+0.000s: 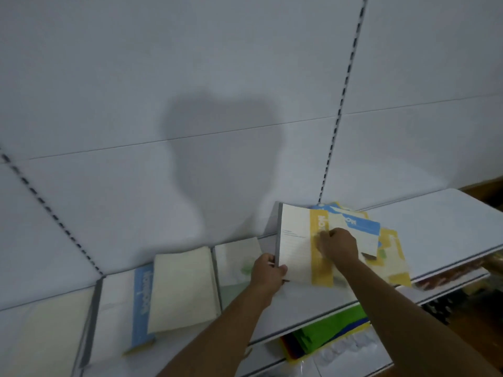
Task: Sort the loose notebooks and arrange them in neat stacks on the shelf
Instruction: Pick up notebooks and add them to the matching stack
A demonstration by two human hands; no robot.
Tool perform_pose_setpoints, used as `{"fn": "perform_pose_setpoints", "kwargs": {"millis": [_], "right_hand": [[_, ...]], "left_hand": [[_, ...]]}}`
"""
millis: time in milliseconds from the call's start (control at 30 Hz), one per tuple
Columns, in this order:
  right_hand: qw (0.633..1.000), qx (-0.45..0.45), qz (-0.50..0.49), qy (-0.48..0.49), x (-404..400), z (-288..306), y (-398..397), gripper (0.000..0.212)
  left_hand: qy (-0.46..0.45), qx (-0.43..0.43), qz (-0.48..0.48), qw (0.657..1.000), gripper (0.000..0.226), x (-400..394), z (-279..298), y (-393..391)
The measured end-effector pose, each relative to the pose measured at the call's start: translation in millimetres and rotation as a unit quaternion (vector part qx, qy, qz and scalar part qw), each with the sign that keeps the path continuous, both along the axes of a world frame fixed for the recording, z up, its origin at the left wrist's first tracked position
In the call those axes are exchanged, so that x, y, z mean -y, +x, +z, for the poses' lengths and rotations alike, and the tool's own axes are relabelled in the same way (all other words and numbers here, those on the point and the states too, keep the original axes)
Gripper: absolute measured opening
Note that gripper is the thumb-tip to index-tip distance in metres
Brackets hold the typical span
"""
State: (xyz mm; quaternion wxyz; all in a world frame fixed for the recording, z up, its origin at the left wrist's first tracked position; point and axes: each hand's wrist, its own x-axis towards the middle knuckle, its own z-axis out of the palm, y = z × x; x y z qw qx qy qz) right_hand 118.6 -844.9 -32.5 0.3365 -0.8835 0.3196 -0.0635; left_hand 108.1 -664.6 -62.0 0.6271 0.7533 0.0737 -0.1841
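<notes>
flat yellow-banded notebook [299, 248], left hand [268, 273] pinching its grey spine, right hand [339, 244] blurred

Green folders [330, 331] below (lower tier)

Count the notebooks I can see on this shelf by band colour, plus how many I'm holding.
Blue-band notebooks: 2, one at left, one in the loose pile
Yellow-band notebooks: 2, one held, one under the pile
Green-marked notebook: 1
Held: 1
Total: 5 clearly visible
</notes>
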Motion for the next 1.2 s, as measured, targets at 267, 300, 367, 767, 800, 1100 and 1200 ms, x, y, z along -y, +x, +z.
{"fn": "perform_pose_setpoints", "kwargs": {"millis": [267,300,367,767,800,1100,1200], "right_hand": [[0.989,0.098,0.099,0.055,-121,6,41,0.014],[0.987,0.098,0.12,0.046,-138,4,43,0.016],[0.983,0.094,0.149,0.047,-175,-1,46,0.015],[0.937,0.019,0.345,0.052,-373,-17,42,0.021],[0.933,0.006,0.357,0.045,-384,-19,41,0.02],[0.906,-0.098,0.388,-0.138,-415,-38,43,0.024],[0.898,-0.085,0.399,-0.163,-416,-45,43,0.025]], "left_hand": [[0.088,0.076,0.096,0.989,0.019,-124,6,4],[0.11,0.084,0.112,0.984,0.019,-143,6,2],[0.134,0.094,0.149,0.975,0.017,-181,4,-4],[0.201,0.095,0.307,0.925,0.024,-358,-17,-61],[0.201,0.09,0.312,0.924,0.024,-368,-21,-65],[0.264,0.065,0.234,0.934,0.032,-389,-42,-65],[0.319,0.058,0.204,0.924,0.035,-383,-45,-63]]}}
